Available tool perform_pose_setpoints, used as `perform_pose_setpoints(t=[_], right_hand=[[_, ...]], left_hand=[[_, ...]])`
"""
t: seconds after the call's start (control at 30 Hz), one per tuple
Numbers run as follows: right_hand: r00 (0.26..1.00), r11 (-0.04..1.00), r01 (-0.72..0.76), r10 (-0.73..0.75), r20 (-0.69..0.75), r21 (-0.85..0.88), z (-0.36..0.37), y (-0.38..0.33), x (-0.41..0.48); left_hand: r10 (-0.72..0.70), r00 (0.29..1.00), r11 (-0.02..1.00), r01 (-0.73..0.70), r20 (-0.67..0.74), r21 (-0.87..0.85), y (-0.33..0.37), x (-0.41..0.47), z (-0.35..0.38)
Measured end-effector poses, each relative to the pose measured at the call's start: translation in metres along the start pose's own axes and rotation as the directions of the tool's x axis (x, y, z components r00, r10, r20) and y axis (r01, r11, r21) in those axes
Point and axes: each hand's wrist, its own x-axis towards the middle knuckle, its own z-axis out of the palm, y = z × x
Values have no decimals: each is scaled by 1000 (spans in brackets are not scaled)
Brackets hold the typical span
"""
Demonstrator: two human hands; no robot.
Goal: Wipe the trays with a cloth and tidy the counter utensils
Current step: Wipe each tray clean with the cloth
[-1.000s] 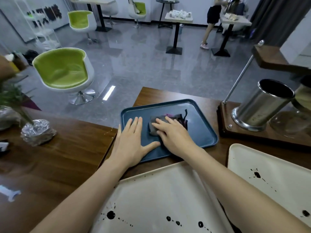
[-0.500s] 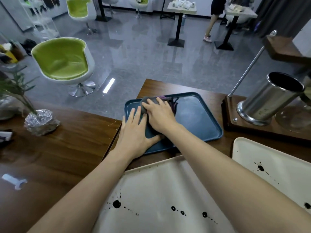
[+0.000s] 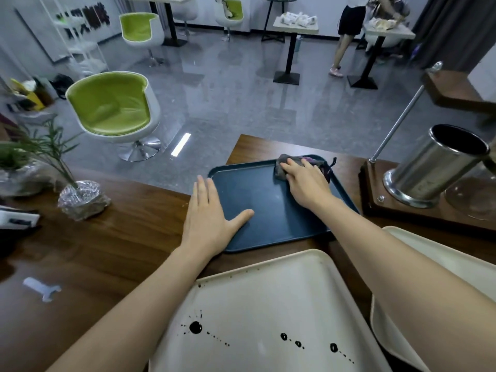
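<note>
Wooden counter (image 3: 120, 237), blue tray (image 3: 268, 205), cloth (image 3: 282, 164) beneath right grip (image 3: 306, 183), far corner

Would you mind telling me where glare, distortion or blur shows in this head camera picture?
Head view: a bright strip glares on the glossy floor; the wooden counter shows sheen at left; wide-angle distortion tilts the steel cup; the blue tray and cloth look sharp.
</note>
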Motion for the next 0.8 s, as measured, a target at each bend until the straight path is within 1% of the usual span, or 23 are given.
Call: perform_pose_setpoints(t=[0.07, 0.17, 0.23, 0.33, 0.43, 0.47, 0.53, 0.63, 0.73, 0.8], right_hand=[[1000, 1000, -8, 8, 0, -15, 0, -1, 0], [999, 998, -32, 32, -4, -58, 3, -12, -2], [999, 997, 39, -38, 13, -60, 9, -40, -1], [980, 977, 189, -180, 89, -103, 22, -104, 4], [965, 957, 259, -251, 80, -130, 35, -141, 5], [962, 956, 269, -260, 85, -120, 36, -140, 5], [951, 956, 289, -281, 125, -47, 34, -130, 3], [922, 936, 349, -353, 159, 55, 26, -115, -15], [903, 908, 401, -414, 117, 121, 23, -97, -47], [895, 897, 420, -434, 99, 134, 23, -85, -60]], left_hand=[[-18, 1000, 998, 17, 19, 58, -11, -1, -5], [6, 1000, 994, -8, 26, 106, -15, -1, -4], [15, 1000, 993, -15, 8, 113, -15, -1, -2], [19, 1000, 996, -18, -9, 92, -17, 0, -1], [16, 1000, 996, -14, -21, 89, -18, 1, 0], [15, 1000, 996, -13, -27, 87, -19, 1, 0], [20, 999, 997, -18, -34, 72, -19, 1, 0], [21, 999, 999, -19, -46, 35, -19, -1, 0], [9, 999, 1000, -10, -46, -8, -18, -4, -1], [8, 999, 1000, -9, -46, -29, -16, -5, -3]])
